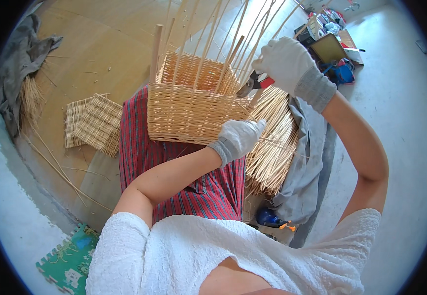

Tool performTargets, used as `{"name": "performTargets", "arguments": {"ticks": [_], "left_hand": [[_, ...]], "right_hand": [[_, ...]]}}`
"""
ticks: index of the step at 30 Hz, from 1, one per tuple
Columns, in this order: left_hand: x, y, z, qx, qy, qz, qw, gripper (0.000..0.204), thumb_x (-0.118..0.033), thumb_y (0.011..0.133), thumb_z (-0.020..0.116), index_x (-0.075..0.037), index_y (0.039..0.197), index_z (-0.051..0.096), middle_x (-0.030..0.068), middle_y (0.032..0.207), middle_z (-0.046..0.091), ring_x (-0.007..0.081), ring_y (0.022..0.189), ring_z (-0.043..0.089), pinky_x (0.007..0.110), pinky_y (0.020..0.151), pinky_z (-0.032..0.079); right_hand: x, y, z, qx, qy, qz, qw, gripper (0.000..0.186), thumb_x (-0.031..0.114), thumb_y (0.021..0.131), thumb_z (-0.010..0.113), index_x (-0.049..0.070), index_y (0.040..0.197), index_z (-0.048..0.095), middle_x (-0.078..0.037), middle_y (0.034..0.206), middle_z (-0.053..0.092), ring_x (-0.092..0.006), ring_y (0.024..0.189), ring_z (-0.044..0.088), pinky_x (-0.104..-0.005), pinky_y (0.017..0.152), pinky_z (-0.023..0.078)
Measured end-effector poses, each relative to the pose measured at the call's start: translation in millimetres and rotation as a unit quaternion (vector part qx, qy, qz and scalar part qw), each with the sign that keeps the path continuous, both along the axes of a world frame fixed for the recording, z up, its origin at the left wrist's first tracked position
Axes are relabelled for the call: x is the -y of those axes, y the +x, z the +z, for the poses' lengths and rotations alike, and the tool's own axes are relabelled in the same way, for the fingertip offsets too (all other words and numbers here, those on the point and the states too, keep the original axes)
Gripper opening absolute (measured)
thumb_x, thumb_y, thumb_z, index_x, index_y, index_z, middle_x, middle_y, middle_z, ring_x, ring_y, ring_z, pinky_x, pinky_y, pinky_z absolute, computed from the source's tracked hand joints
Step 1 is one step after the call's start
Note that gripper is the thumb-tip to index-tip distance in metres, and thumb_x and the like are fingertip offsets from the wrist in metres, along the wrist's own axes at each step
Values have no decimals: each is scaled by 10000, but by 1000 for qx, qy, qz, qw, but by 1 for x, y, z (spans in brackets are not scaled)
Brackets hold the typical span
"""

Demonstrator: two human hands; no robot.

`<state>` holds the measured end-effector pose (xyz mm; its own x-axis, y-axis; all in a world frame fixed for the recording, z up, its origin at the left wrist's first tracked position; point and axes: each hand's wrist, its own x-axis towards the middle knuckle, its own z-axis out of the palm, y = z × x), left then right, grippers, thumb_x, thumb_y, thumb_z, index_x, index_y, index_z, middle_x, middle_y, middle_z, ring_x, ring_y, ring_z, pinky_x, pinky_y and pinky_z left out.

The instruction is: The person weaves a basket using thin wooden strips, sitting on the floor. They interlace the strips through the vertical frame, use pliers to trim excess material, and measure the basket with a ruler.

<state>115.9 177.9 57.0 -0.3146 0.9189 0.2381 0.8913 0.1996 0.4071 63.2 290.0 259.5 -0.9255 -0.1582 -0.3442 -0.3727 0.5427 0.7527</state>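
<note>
A square wicker basket (193,110), part woven, rests on my lap, with tall upright canes rising from its walls. My right hand (286,61), in a white glove with a grey cuff, is closed on pruning shears (261,82) with red on the handle. Their dark jaws meet the basket's right corner. Beside the lower right part of that wall, my gloved left hand (239,136) is closed on thin wicker strands (278,142) that stick out to the right. Its fingertips are partly hidden.
A large bundle of canes (271,164) lies on grey cloth (302,191) to my right. Two woven panels (95,123) lie on the floor at left, near loose canes (58,169). A dark blue object (267,217) sits close by; boxes and tools (329,46) stand far right.
</note>
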Motion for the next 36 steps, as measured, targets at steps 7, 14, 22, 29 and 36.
{"name": "performTargets", "arguments": {"ticks": [7, 14, 22, 29, 36], "left_hand": [[-1, 2, -18, -41, 27, 10, 999, 150, -191, 1010, 535, -125, 1126, 605, 52, 897, 724, 223, 826, 745, 364, 639, 598], [24, 0, -12, 10, 17, -6, 1000, 137, -254, 1018, 546, -132, 1058, 595, 64, 909, 710, 248, 832, 737, 406, 637, 587], [52, -6, -12, -26, 43, 24, 998, 134, -265, 987, 604, -135, 1022, 608, 57, 889, 699, 275, 781, 717, 423, 637, 574], [91, -42, -12, 4, 169, 10, 986, 177, -190, 858, 705, -139, 1004, 617, 47, 851, 677, 283, 803, 699, 409, 662, 547], [89, -24, 4, -48, 93, -16, 994, 169, -239, 833, 708, -153, 951, 622, 17, 888, 654, 237, 917, 670, 415, 778, 531]], "right_hand": [[-12, 10, -5, -5, 15, 27, 1000, 109, 281, 888, 738, 237, 986, 754, 29, 912, 682, -164, 1023, 696, -331, 841, 558], [-21, 13, -25, -36, 3, 37, 999, 102, 270, 911, 717, 231, 998, 753, 27, 921, 682, -154, 1048, 672, -326, 847, 535], [-40, 32, -21, -27, -69, -20, 997, 280, 315, 868, 765, 235, 1129, 706, 15, 973, 667, -163, 1043, 660, -336, 875, 528], [-77, 52, -49, -120, -114, 213, 963, 460, 249, 881, 668, 270, 1337, 609, 13, 1156, 604, -174, 1110, 594, -358, 999, 467], [-63, 56, -59, -20, -54, 74, 996, 305, 249, 919, 641, 256, 1222, 614, 28, 949, 610, -151, 996, 637, -324, 861, 529]]}}
